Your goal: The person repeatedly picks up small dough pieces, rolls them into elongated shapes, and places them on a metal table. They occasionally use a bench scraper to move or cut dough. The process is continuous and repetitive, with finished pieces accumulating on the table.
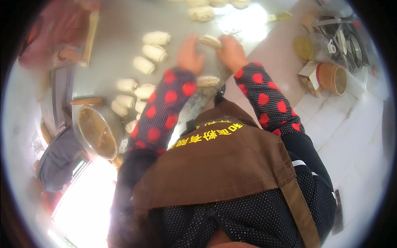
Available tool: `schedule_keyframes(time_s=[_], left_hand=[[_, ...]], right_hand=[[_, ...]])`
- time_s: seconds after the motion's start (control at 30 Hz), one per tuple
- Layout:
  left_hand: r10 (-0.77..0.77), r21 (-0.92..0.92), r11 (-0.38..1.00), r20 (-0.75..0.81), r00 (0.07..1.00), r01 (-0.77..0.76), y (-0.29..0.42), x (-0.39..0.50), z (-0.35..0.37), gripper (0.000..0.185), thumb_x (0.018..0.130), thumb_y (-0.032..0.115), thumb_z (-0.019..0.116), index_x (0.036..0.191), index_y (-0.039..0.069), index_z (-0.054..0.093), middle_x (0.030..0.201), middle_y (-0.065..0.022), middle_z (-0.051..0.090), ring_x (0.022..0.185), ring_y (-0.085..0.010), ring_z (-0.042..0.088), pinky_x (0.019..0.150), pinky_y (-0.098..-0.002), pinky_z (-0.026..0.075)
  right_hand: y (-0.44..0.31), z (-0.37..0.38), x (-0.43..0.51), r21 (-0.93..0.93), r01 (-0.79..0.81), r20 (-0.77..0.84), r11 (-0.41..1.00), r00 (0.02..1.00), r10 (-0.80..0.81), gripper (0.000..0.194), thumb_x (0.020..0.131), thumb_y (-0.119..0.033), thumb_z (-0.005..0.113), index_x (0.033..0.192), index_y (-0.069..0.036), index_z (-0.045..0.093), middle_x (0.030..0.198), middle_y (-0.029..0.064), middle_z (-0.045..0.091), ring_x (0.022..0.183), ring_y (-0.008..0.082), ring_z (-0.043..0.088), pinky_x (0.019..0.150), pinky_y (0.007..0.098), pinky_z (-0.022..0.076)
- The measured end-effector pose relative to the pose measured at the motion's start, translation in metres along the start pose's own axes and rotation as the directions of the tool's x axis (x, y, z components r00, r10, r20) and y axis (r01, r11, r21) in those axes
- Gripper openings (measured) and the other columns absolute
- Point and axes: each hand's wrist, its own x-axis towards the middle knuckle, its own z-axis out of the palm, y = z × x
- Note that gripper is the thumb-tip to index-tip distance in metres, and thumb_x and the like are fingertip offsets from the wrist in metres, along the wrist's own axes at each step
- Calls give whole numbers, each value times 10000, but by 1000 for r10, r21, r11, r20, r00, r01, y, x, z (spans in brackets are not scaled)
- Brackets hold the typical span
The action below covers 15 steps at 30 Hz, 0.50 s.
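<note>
A pale layered dough piece lies between my hands, over the grey worktop. My right hand has its fingers and thumb at the right end of this piece and appears to grip it. To its left, my left hand is slightly blurred, thumb apart from the fingers, with nothing seen in it. A second layered dough piece rests nearer to me, beside my left sleeve. Several rolled dough pieces lie left of my left hand; my left forearm partly covers others.
More dough pieces sit at the far side, near a brush-like tool. A metal bowl stands at the left, by a wooden rolling pin. Another person's hand shows at upper left. Right of the worktop are a brown tub and various containers.
</note>
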Motion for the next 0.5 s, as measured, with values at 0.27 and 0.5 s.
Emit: schedule_keyframes(time_s=[0.27, 0.5], left_hand=[[-224, -159, 910, 589, 777, 383, 5, 36, -47, 356, 773, 188, 703, 1101, 60, 653, 1032, -121, 671, 985, -229, 631, 897, -358, 489], [-270, -260, 852, 526, 806, 455, -4, -32, -57, 262, 817, 182, 655, 1049, 60, 662, 945, -92, 680, 888, -195, 653, 806, -335, 515]], right_hand=[[3, -52, -8, 488, -445, 517, 751, 840, 162, 327, 836, -215, 687, 1098, -20, 669, 844, 45, 663, 754, 109, 609, 680, 265, 499], [7, -7, -53, 446, -167, 410, 879, 911, -35, 286, 848, -152, 673, 1110, -40, 664, 862, 66, 673, 750, 150, 606, 703, 313, 500]])
